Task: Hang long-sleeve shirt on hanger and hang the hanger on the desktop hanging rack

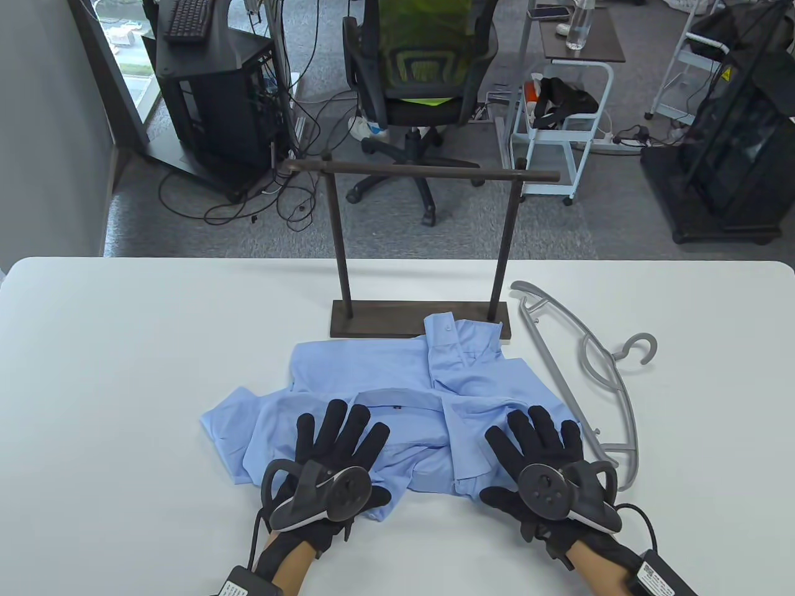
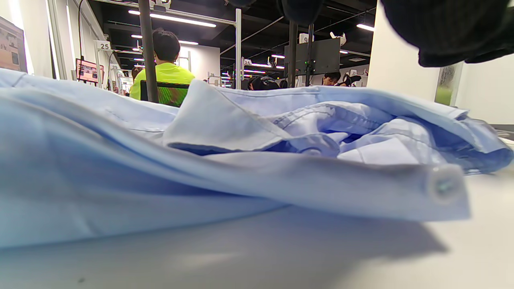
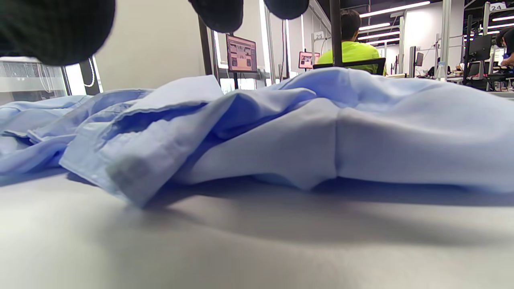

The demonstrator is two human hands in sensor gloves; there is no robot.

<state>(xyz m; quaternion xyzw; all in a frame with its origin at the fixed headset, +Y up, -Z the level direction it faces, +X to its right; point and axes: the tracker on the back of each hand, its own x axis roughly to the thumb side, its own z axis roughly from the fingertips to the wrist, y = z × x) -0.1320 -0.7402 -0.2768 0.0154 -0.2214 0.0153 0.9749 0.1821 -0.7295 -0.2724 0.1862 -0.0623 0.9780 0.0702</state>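
A light blue long-sleeve shirt point(image 1: 404, 397) lies crumpled on the white table point(image 1: 124, 372) in front of the rack. My left hand point(image 1: 338, 444) lies flat on its left part with fingers spread. On the shirt's right part rests my right hand point(image 1: 540, 444), fingers straight and spread as well. A grey plastic hanger point(image 1: 587, 372) lies on the table to the right of the shirt, close to my right hand. The dark desktop rack point(image 1: 419, 248) stands behind the shirt, its bar bare. Both wrist views show the shirt folds point(image 2: 241, 152) point(image 3: 281, 136) close up, with fingertips point(image 2: 449, 28) point(image 3: 52, 28) above.
Beyond the table's far edge stand an office chair point(image 1: 422, 81), a computer cabinet point(image 1: 211, 93), white carts point(image 1: 559, 124) and a black cabinet point(image 1: 739, 143). A seated person in a yellow-green top point(image 2: 162, 82) shows behind the rack in the wrist views.
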